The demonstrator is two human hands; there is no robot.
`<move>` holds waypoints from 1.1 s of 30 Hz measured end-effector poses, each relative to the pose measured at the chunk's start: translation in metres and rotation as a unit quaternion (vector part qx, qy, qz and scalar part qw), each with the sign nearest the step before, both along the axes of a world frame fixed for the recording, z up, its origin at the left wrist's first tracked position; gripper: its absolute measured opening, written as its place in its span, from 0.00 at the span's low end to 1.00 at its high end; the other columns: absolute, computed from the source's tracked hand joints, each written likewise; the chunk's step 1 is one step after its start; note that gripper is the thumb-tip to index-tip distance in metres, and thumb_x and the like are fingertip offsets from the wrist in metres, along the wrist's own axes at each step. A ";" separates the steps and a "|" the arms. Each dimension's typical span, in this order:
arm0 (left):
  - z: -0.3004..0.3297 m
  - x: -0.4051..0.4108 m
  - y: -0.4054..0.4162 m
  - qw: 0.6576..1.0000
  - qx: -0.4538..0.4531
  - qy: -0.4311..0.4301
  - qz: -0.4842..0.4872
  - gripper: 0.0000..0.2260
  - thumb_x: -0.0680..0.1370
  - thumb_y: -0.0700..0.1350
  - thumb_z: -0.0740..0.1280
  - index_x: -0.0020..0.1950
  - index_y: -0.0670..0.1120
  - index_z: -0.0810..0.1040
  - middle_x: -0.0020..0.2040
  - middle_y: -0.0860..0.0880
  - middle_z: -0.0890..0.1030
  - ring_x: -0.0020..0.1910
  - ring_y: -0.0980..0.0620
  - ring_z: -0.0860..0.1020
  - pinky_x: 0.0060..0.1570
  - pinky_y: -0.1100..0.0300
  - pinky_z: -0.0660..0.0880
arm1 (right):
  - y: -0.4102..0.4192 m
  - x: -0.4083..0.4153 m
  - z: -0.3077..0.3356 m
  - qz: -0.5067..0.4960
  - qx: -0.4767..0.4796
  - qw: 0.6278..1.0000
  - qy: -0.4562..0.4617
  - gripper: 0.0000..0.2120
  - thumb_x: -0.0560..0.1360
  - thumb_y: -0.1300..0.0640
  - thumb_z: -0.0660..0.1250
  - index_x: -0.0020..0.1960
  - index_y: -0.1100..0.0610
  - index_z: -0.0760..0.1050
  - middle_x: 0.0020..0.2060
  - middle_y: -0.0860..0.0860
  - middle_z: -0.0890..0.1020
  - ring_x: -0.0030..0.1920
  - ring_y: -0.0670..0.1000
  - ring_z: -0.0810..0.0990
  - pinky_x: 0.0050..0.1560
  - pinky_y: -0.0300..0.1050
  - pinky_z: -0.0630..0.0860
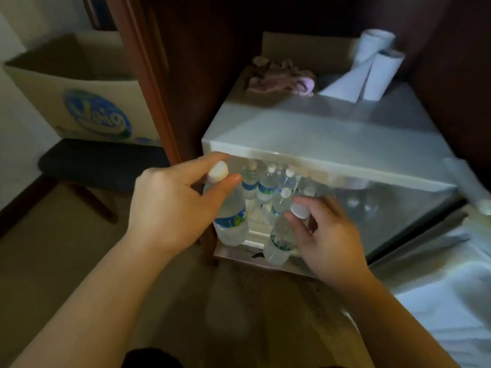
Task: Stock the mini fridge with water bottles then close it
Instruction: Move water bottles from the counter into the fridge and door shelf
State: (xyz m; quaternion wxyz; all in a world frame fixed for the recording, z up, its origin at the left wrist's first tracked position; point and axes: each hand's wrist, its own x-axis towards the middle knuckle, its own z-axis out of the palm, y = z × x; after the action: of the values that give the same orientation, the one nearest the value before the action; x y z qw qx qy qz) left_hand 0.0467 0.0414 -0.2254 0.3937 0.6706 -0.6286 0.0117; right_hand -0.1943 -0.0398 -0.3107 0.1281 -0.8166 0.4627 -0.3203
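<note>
Bottles: one is in each hand at the fridge (318,134) mouth. The left hand (170,205) has its grip clamped around the neck of the left bottle (231,221), forefinger and thumb just under the white cap. The right hand (326,240) pinches the cap end of the right bottle (279,240), which stands low at the front sill. Behind them a row of stocked bottles (261,181) already fills the back of the shelf.

To do this well, I would set each bottle upright in the free space in front of that row, lowering by the neck so the standing ones are not knocked, and keep the sill free so the door (425,227), swung open to the right, can close.

The fridge sits in a dark wooden alcove on a carpeted floor. On its top lie a pink cloth (281,78) and two paper rolls (372,65). A printed carton (87,102) rests on a dark stool (101,160) to the left; white bedding (451,301) lies at right.
</note>
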 end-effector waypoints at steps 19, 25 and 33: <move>-0.143 0.024 0.014 1.000 0.017 0.008 -0.019 0.21 0.78 0.63 0.67 0.67 0.56 0.83 0.45 0.59 0.86 0.38 0.64 0.83 0.36 0.62 0.83 | -0.136 0.093 -0.111 0.015 -0.057 0.988 0.144 0.15 0.80 0.49 0.70 0.65 0.52 0.80 0.55 0.54 0.84 0.57 0.58 0.80 0.58 0.53 0.75; -0.146 0.029 0.025 1.000 0.005 -0.005 -0.014 0.20 0.79 0.66 0.66 0.67 0.60 0.81 0.43 0.58 0.86 0.38 0.63 0.83 0.36 0.61 0.83 | -0.152 0.094 -0.130 -0.019 -0.062 0.982 0.179 0.15 0.79 0.47 0.70 0.64 0.49 0.80 0.55 0.52 0.85 0.60 0.56 0.79 0.65 0.54 0.67; -0.145 0.027 0.029 0.999 0.015 -0.022 -0.019 0.21 0.79 0.66 0.67 0.68 0.59 0.81 0.43 0.59 0.86 0.36 0.66 0.82 0.35 0.66 0.82 | -0.155 0.097 -0.130 -0.031 -0.065 0.977 0.201 0.16 0.81 0.48 0.66 0.67 0.49 0.79 0.58 0.53 0.84 0.62 0.56 0.78 0.65 0.53 0.66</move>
State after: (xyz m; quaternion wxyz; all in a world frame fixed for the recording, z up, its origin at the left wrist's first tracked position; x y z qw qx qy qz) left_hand 0.0735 0.0702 -0.3706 0.3703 0.6637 -0.6498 0.0093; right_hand -0.0971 -0.1949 -0.4404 -0.0312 -0.8564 0.4819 -0.1829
